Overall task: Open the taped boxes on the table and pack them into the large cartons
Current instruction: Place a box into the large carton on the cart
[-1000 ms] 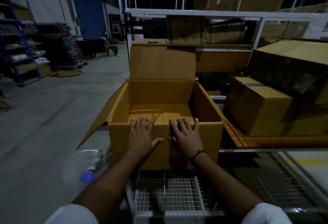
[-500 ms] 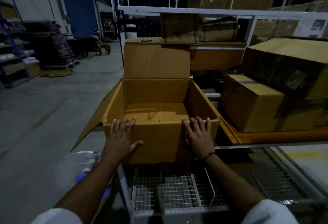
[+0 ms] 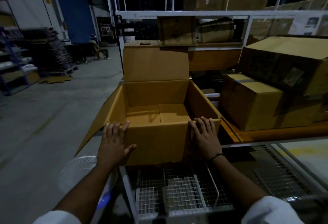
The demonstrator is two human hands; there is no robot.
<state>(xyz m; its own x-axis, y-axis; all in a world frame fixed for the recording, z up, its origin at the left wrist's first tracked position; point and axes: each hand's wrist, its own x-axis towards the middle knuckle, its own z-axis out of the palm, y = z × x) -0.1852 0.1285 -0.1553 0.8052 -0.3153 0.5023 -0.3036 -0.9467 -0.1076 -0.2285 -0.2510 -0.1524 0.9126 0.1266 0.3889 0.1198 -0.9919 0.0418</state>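
Big open carton (image 3: 156, 140) sits dead centre, just off the left edge of the orange desk (image 3: 266, 133), above a wire rack (image 3: 182, 191). Both hands are flat on its near wall, fingers straight, not gripping anything. The left hand (image 3: 113, 142) is by the near-left corner and the right hand (image 3: 205, 138) by the near-right, fingertips reaching the rim, well apart. A taped box (image 3: 252, 103) sits on the desk, right of the carton.

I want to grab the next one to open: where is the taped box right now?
In the head view the taped box sits on the right, on the orange table, beside the open carton, with a bigger carton behind it.
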